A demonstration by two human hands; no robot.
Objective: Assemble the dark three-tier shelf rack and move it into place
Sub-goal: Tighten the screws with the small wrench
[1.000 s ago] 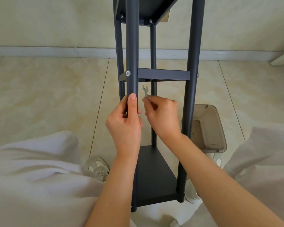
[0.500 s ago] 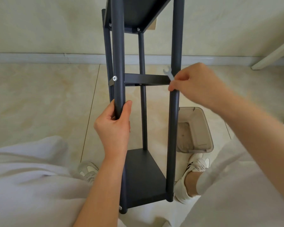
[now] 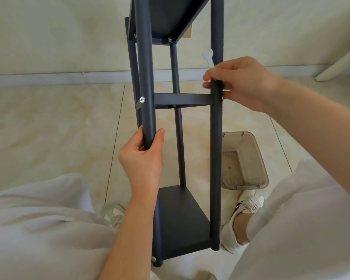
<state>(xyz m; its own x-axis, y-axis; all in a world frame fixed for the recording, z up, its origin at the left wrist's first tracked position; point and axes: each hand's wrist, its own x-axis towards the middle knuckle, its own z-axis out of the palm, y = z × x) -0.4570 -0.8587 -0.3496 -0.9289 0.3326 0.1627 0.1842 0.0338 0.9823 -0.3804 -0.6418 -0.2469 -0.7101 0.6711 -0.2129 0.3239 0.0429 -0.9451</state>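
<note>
The dark three-tier shelf rack (image 3: 181, 217) stands upright on the floor between my knees, with its top shelf cut off by the frame's upper edge. My left hand (image 3: 142, 156) grips the near left post below the middle shelf. My right hand (image 3: 237, 83) wraps the near right post just above the middle shelf's front rail and also holds a small flat silver wrench (image 3: 208, 57), which sticks up past my fingers. A silver bolt head (image 3: 142, 100) shows on the left post at the middle shelf.
A translucent grey plastic bin (image 3: 249, 158) sits on the tiled floor right of the rack, beside my right shoe (image 3: 242, 215). My left shoe (image 3: 112, 213) is left of the rack. The wall and baseboard run close behind. A white furniture leg (image 3: 339, 63) slants at far right.
My right hand carried the wrench from inside the rack out to the right post, then closed round that post above the middle shelf. The left hand keeps its grip on the left post.
</note>
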